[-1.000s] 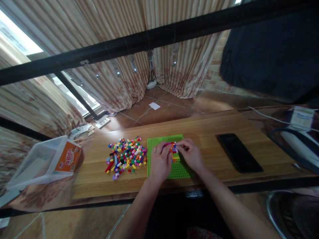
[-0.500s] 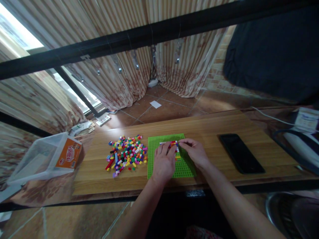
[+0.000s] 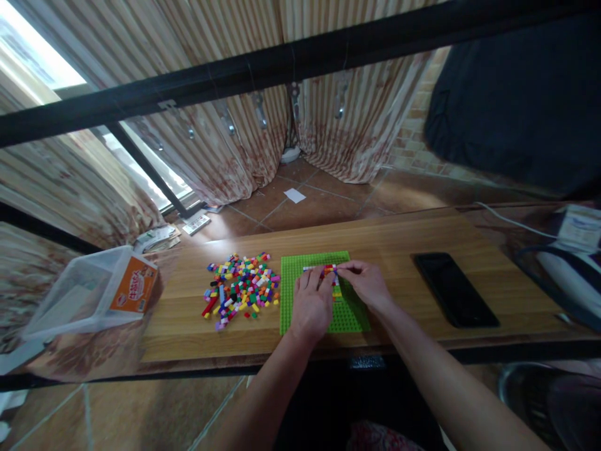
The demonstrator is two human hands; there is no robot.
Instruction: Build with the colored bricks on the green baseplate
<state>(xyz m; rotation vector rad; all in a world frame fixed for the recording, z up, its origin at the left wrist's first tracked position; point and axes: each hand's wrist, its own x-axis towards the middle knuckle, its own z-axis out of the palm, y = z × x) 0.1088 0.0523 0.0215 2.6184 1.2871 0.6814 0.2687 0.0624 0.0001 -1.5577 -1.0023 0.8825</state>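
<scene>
A green studded baseplate [image 3: 292, 304] lies on the wooden board, with small building bricks [image 3: 336, 289] in white, red, yellow and other colours fixed on it. Over its middle rests my left hand [image 3: 313, 307], fingers stretched forward and a little apart, covering part of the bricks. The thumb and fingers of my right hand [image 3: 369, 285] are pinched together at the upper right end of the brick rows. What lies between those fingertips is too small to make out. Left of the plate spreads a pile of loose bricks [image 3: 244, 285] in many colours.
A black phone [image 3: 454, 288] lies to the right on the wooden board [image 3: 385, 238]. Past the board's left end stands a clear plastic box [image 3: 79, 307] with an orange label. A dark metal rail [image 3: 263, 72] crosses above, before striped curtains [image 3: 206, 156].
The view has shifted slightly. Both hands stay at nearly the same place over the baseplate, with only small finger movement.
</scene>
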